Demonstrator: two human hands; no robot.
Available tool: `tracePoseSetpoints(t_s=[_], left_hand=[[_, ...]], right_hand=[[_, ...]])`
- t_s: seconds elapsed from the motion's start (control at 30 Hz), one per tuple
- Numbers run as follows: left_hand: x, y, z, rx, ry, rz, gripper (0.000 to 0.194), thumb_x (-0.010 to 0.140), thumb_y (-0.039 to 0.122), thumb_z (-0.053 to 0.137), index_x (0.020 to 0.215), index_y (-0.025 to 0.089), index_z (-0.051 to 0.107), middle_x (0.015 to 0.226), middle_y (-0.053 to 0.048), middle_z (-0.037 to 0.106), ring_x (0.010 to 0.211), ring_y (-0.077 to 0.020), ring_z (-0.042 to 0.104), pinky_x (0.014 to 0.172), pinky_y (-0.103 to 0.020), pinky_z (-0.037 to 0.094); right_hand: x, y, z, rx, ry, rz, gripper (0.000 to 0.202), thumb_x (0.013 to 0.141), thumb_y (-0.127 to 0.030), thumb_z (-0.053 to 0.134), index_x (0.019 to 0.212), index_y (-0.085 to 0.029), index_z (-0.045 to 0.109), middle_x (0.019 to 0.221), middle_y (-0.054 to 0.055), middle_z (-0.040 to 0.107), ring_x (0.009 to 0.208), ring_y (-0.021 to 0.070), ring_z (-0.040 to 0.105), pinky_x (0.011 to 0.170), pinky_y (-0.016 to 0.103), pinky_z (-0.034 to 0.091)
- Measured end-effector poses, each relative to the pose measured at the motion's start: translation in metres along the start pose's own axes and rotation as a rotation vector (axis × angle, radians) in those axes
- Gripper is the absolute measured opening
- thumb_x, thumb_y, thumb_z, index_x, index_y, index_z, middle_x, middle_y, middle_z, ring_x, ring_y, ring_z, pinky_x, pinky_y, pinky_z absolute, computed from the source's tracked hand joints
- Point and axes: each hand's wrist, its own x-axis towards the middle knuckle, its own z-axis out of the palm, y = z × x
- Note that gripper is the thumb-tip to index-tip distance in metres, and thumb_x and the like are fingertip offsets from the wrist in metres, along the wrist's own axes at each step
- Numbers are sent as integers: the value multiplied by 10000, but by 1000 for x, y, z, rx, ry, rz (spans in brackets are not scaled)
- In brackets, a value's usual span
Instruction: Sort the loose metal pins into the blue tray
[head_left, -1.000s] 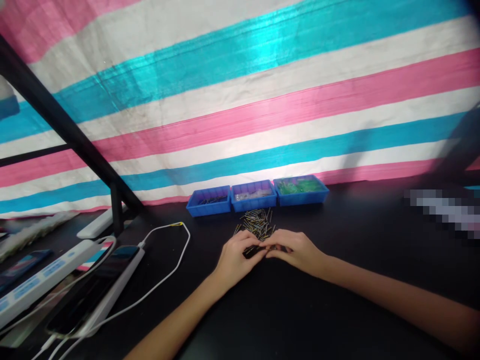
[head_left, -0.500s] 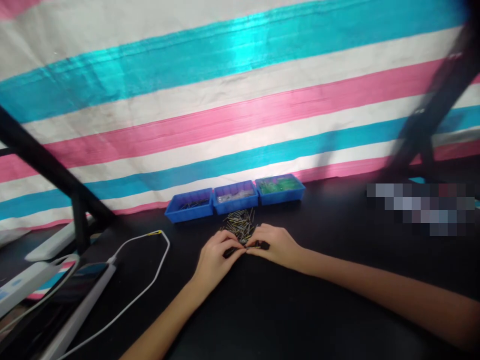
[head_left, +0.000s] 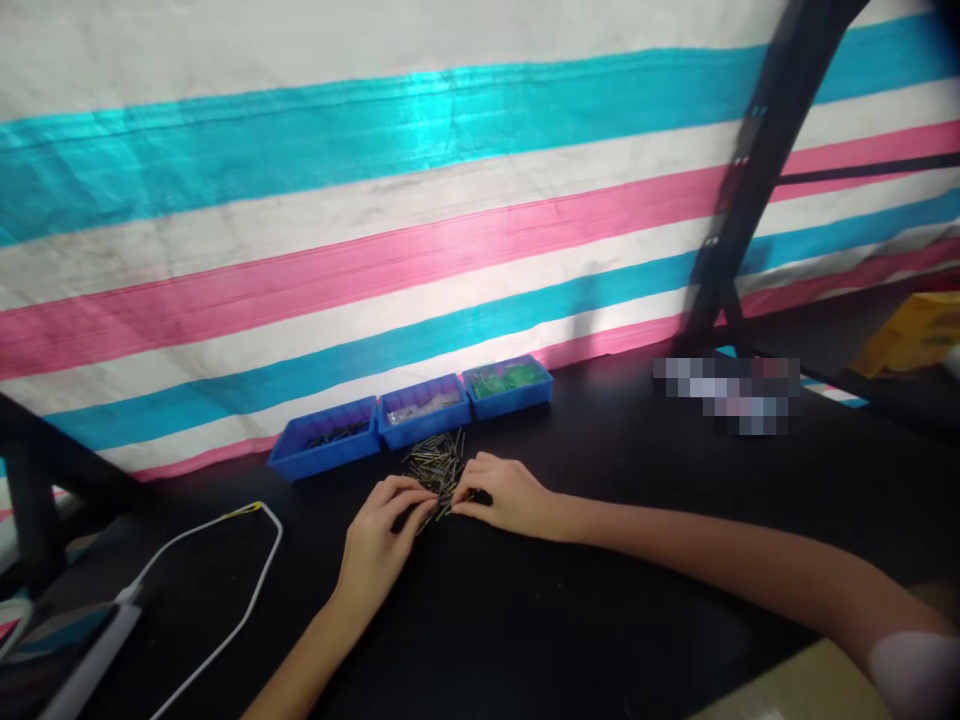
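A loose pile of thin metal pins (head_left: pixel 435 462), dark and brassy, lies on the black table (head_left: pixel 570 620). My left hand (head_left: pixel 379 535) is at the near left edge of the pile, thumb and fingertips pinched together. On the pile's right side, my right hand (head_left: pixel 510 498) is closed too, its fingertips down among the nearest pins. A small gap separates the two hands' fingertips. Whatever either pinch holds is too small and blurred to make out.
Behind the pile stand three blue trays: a left one (head_left: pixel 324 440) with dark pins, a middle one (head_left: pixel 424 412) with clear pieces, a right one (head_left: pixel 508 388) with green pieces. A white cable (head_left: pixel 251 600) and a phone (head_left: pixel 60 650) lie at left.
The fingertips, which met over a thin pin in front of the pile, are now slightly apart and at the pile's edge. The view has turned right, so everything appears further left.
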Motion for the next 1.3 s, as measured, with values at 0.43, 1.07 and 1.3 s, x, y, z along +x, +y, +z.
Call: tracePoseSetpoints(t_s=[0.43,1.07,1.3], left_hand=[[-1,5,0,1,37,-94,115,747,328,638,729,223,682,886,-31,563,839,-168,561,719,-279,466],[-1,12,1,-30,-48,-30,149,762,332,629,830,210,681,899,-47,575,856,-175,561,768,-312,467],[-2,16,4,-99,-22,-3,123,763,296,632,828,200,673,890,-55,576,841,-174,564,749,-317,478]], right_hand=[[0,6,2,220,157,97,155,879,-211,494,928,-209,641,927,23,567,821,122,559,746,243,438],[7,8,-2,759,67,340,253,727,-366,651,811,-128,666,683,32,643,621,123,588,570,228,458],[7,9,-6,770,-50,279,276,718,-359,662,854,-119,679,735,43,665,602,106,575,541,207,434]])
